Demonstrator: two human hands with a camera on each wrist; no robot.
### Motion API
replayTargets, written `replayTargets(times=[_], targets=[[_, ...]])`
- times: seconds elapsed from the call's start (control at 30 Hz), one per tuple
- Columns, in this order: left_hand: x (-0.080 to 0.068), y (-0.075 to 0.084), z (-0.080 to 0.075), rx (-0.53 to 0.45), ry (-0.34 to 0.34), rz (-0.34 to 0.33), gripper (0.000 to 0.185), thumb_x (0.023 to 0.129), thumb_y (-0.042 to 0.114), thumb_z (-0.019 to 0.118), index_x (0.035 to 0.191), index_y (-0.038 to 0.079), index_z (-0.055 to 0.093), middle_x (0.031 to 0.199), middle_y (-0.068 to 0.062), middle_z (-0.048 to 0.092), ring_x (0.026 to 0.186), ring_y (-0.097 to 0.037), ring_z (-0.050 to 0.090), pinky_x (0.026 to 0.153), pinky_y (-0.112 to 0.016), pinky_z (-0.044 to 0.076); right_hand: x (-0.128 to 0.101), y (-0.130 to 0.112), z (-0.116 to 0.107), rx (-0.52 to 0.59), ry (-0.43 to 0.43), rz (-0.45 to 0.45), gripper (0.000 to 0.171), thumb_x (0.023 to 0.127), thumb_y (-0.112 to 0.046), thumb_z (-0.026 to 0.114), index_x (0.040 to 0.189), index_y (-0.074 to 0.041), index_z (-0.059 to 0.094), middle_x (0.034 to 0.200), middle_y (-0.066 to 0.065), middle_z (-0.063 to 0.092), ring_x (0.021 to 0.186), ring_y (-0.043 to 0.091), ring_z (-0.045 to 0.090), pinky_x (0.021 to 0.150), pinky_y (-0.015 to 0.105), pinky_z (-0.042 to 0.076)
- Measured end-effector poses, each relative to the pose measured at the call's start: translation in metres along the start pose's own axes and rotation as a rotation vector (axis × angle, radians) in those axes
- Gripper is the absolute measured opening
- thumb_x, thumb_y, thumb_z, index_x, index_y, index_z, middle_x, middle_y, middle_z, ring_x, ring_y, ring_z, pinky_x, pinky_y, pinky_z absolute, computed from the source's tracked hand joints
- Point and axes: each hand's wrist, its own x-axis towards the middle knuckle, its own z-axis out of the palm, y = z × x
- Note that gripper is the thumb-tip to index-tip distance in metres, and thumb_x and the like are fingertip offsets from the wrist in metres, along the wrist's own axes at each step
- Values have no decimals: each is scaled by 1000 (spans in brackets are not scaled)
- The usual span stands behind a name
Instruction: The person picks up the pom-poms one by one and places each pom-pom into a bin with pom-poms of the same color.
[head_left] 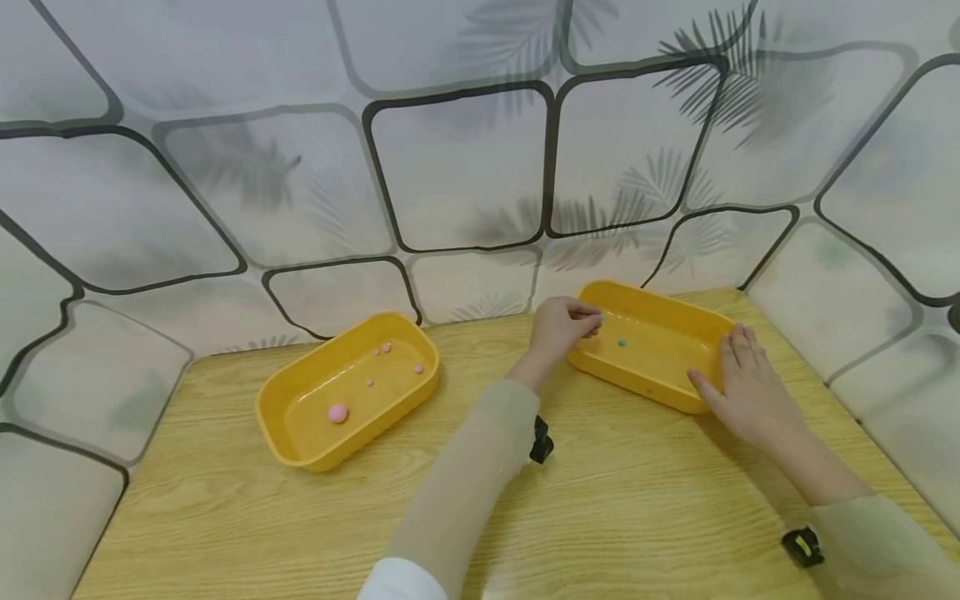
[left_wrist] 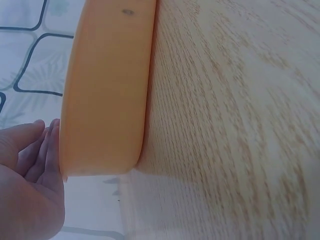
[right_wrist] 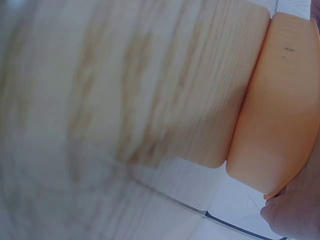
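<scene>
Two yellow tubs stand on a wooden table. The left tub (head_left: 285, 433) holds several pink beads (head_left: 338, 412). The right tub (head_left: 645, 296) has one teal bead (head_left: 621, 342) on its floor. My left hand (head_left: 592, 321) hovers over the right tub's left rim, its fingertips pinched on a tiny teal bead (head_left: 600, 317). My right hand (head_left: 717, 360) rests on the tub's near right corner, fingers straight over the rim and thumb against the outer wall. In the left wrist view my fingers (left_wrist: 42, 150) sit beside the tub wall (left_wrist: 105, 90). The right wrist view shows the tub (right_wrist: 280, 100) blurred.
The wooden table (head_left: 615, 500) ends at its right edge close behind my right hand. A patterned white backdrop (head_left: 465, 167) encloses the table at the back and on both sides. Bare wood lies between the two tubs and in front of them.
</scene>
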Motion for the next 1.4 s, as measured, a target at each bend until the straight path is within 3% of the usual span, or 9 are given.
replayTargets(times=[0.2, 0.43, 0.7, 1.1, 1.2, 1.4], targets=[[-3, 1, -1, 3, -8, -16, 18, 101, 8, 73, 114, -1, 81, 104, -18, 82, 95, -30, 81, 85, -33, 68, -1, -1, 0, -1, -2, 2, 93, 114, -53, 30, 157, 26, 5, 167, 45, -10, 159, 59, -9, 133, 63, -8], [-5, 2, -3, -58, -35, -30, 21, 104, 6, 68, 119, -7, 77, 109, -21, 80, 100, -32, 80, 90, -37, 67, -1, -1, 0, -3, -10, -1, 93, 114, -53, 30, 157, 26, 4, 167, 45, -10, 159, 59, -8, 133, 62, -9], [-7, 0, -7, -49, -44, -38, 21, 104, 8, 69, 117, -5, 78, 108, -19, 81, 96, -29, 80, 82, -29, 68, -1, -1, 2, -7, -6, -11, 92, 115, -52, 30, 156, 27, 7, 166, 46, -8, 159, 60, -6, 133, 63, -7], [-18, -10, -15, -61, -78, 9, 20, 103, 8, 71, 115, -5, 79, 107, -20, 81, 95, -30, 79, 77, -23, 66, 2, 5, -1, -14, -11, -14, 94, 114, -53, 32, 155, 28, 6, 165, 46, -9, 158, 61, -6, 133, 64, -7], [-21, -10, -15, -65, -90, 27, 20, 102, 8, 71, 115, -6, 79, 107, -22, 81, 96, -31, 79, 79, -25, 66, 3, 6, -1, -11, -20, -12, 95, 114, -53, 32, 156, 27, 5, 166, 46, -10, 158, 61, -7, 133, 63, -7], [-32, -10, -17, -66, -133, 31, 23, 102, 9, 71, 118, -7, 77, 107, -22, 80, 98, -34, 78, 93, -47, 66, 3, 6, 1, -9, 4, -26, 91, 115, -51, 31, 157, 25, 6, 167, 44, -8, 159, 58, -8, 133, 63, -6]])
